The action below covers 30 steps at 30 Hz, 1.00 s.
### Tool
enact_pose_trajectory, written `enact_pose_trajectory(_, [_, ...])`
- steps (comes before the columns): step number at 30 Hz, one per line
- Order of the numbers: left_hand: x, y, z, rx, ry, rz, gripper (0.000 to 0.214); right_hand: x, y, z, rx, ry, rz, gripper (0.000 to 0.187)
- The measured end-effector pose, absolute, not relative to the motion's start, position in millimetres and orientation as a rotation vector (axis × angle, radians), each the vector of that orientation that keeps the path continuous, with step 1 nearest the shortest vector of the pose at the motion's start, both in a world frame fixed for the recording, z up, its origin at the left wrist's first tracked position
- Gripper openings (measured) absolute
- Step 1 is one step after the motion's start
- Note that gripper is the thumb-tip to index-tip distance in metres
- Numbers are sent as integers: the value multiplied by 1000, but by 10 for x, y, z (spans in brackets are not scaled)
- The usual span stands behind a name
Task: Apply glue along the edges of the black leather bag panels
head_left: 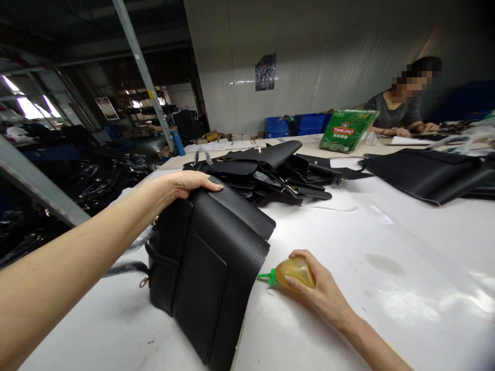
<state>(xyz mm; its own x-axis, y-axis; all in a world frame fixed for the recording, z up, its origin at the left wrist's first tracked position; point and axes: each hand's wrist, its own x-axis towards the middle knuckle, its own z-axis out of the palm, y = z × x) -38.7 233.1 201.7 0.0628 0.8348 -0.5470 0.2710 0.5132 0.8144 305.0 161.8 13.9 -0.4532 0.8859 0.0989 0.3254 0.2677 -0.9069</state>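
My left hand [197, 184] grips the top of a black leather bag piece [216, 232], thumb on the outside and the other fingers mostly hidden behind it. The piece stands tilted on the white table, with a flat pocket on its face and a strap at its left side. In my right hand [317, 283] is a squeeze bottle [296, 273] of yellowish liquid with a green nozzle. Its tip points left, close to the raw right edge of the bag piece; whether it touches cannot be made out.
Behind the bag piece lies a heap of black bag parts [266, 167]. More black leather [425, 172] rests at the right, near a green Tsingtao bag [348, 131]. Across the white table [386, 232] sits another person [402, 111]. A metal post [143, 72] rises at the left.
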Motion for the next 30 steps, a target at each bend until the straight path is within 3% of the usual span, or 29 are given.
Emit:
enact_pose_trajectory(14, [-374,2313,2025,989,1512,566,37,3047,1606,154,-1052,-1944,1125,32])
enact_pose_trajectory(30, [-267,2255,2118,920,1608,614,36,3074,1334,122,-1050,-1855,1348,34])
